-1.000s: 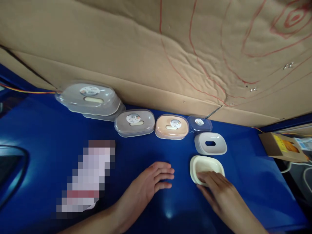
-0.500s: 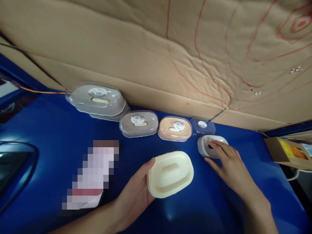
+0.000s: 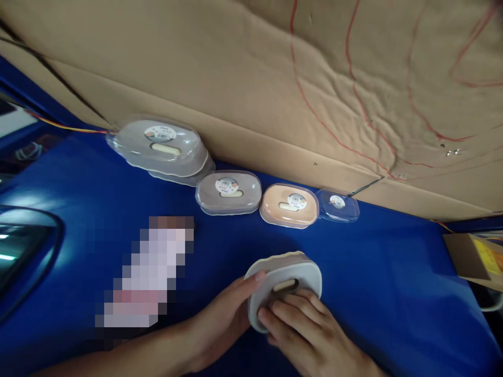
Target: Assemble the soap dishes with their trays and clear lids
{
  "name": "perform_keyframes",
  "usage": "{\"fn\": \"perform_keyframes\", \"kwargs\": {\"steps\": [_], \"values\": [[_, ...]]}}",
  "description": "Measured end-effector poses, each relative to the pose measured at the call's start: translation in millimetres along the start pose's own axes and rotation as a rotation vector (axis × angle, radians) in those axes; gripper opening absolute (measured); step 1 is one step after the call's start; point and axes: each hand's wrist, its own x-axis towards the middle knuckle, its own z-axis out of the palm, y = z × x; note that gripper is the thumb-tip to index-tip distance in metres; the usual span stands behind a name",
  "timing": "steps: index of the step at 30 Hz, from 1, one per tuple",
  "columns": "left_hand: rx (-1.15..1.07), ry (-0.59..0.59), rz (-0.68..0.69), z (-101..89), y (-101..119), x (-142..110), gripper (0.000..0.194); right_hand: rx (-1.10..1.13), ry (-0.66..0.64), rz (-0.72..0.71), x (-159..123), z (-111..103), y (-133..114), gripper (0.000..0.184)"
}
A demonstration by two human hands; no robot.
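My left hand (image 3: 223, 319) is closed round the left side of an oval soap dish (image 3: 310, 275), its thumb over the rim. A grey slotted tray sits on the dish's cream base, and a cream ridge shows in the slot. My right hand (image 3: 302, 324) presses its bent fingers on the grey tray from the near right side. The dish is tilted above the blue table, and its underside is hidden.
Along the cardboard wall (image 3: 220, 94) stand a stack of large clear-lidded boxes (image 3: 173, 149), a grey lidded box (image 3: 230, 193), a peach lidded box (image 3: 288, 207) and a clear lid (image 3: 338, 207). A blurred-out object (image 3: 149, 272) lies left on the table (image 3: 373, 288). A cardboard box (image 3: 471, 256) is at right.
My right hand has brought the grey tray from the right and set it onto the cream base in my left hand. The view has shifted slightly.
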Motion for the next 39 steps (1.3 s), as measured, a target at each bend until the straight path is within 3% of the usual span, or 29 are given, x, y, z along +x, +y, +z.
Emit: {"fn": "perform_keyframes", "kwargs": {"steps": [3,4,6,9,13,21,24,26,29,31,33,37,39], "values": [[0.015,0.031,-0.015,0.1,-1,-1,0.054,0.055,0.125,-0.008,-16,-4,29,0.043],[0.008,0.041,-0.031,0.3,0,-2,0.054,0.043,0.204,0.061,-23,-7,43,0.046],[-0.005,0.067,-0.055,1.1,2,-3,0.055,-0.043,0.338,0.353,-34,-11,71,0.048],[-0.005,0.121,-0.083,2.9,7,-4,0.059,-0.213,0.286,0.661,-45,-9,108,0.056],[-0.021,0.159,-0.095,2.5,10,-4,0.063,-0.329,0.14,0.745,-49,3,130,0.065],[-0.019,0.186,-0.064,-2.3,10,-3,0.061,-0.431,0.23,0.727,-48,-4,122,0.051],[-0.016,0.205,-0.087,-2.3,11,-3,0.061,-0.424,0.241,0.712,-52,-10,126,0.071],[0.002,0.213,-0.106,-2.6,11,-2,0.06,-0.353,0.198,0.709,-55,-13,132,0.078],[0.024,0.227,-0.107,-3.2,9,-1,0.058,-0.2,0.241,0.726,-56,-19,134,0.067],[0.024,0.211,-0.086,-2.8,8,0,0.057,-0.13,0.348,0.721,-53,-25,124,0.062],[0.023,0.151,-0.062,-1.6,9,2,0.061,-0.048,0.376,0.625,-48,-30,105,0.063],[0.033,0.013,-0.043,-0.7,12,2,0.074,0.149,0.09,0.277,-39,-25,63,0.072],[0.045,0.002,-0.028,-2.0,11,1,0.074,0.178,-0.006,0.196,-36,-17,49,0.074]]}}
